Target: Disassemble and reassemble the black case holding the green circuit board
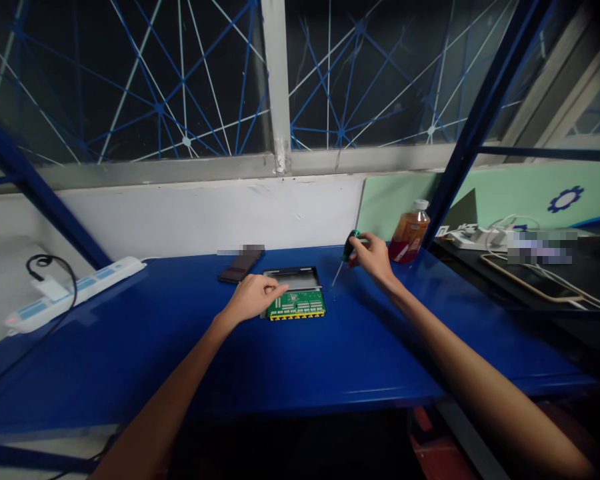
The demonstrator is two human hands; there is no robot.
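Between my two hands on the blue bench (330, 353) lies the green circuit board (297, 305); my left hand (253, 297) rests loosely curled on its near-left edge. My right hand (373, 257), just right of the board, pinches a green-handled screwdriver (347, 254), tip angled down toward the bench.

My left hand (253, 297) lies palm down, fingers pointing right. My right hand (374, 257) is raised farther off, fingers pinched shut. Both arms reach forward.
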